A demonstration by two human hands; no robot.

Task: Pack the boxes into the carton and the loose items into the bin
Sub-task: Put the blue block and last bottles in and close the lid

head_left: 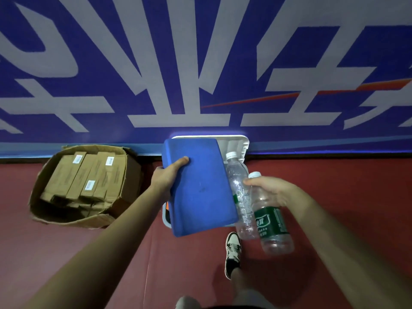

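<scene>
At lower centre, a sneaker (233,253) stands on the red floor (334,197). Right hand (274,190): grip around two water bottles (270,224). Left hand (169,175): grip on a blue slab (198,186). Both are over the white bin (234,142). The carton (131,175), centre left, holds the boxes (89,175).

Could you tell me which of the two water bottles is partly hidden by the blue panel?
The left bottle, its side cut off by the blue panel; the right bottle shows its whole green label.
</scene>
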